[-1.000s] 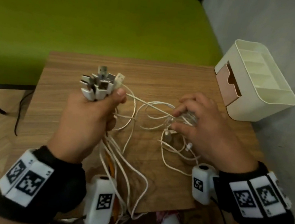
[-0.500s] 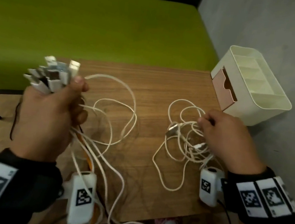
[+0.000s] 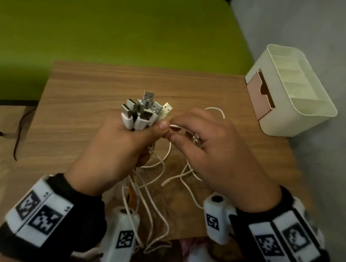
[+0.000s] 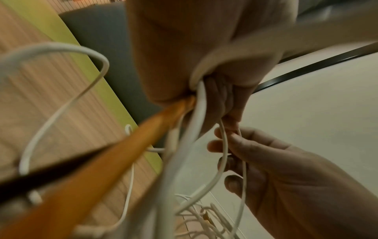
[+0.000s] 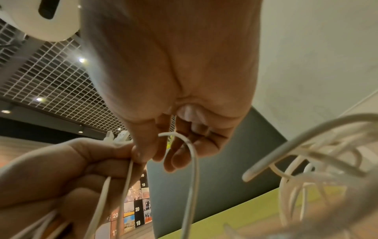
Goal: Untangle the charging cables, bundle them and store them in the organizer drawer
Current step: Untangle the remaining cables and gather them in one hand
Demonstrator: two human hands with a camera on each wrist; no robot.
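Your left hand fist-gripping USB plug bunch mid-frame; right hand pinching white cable beside it, above bench.

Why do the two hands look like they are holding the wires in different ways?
The left hand is a tight fist round a whole bunch of plugs that stick up; the right hand only pinches one thin white cable with its fingertips. The left hand's wires hang down off the table's edge; the right hand's lie looped on it. Both hands are held above the table, close together.
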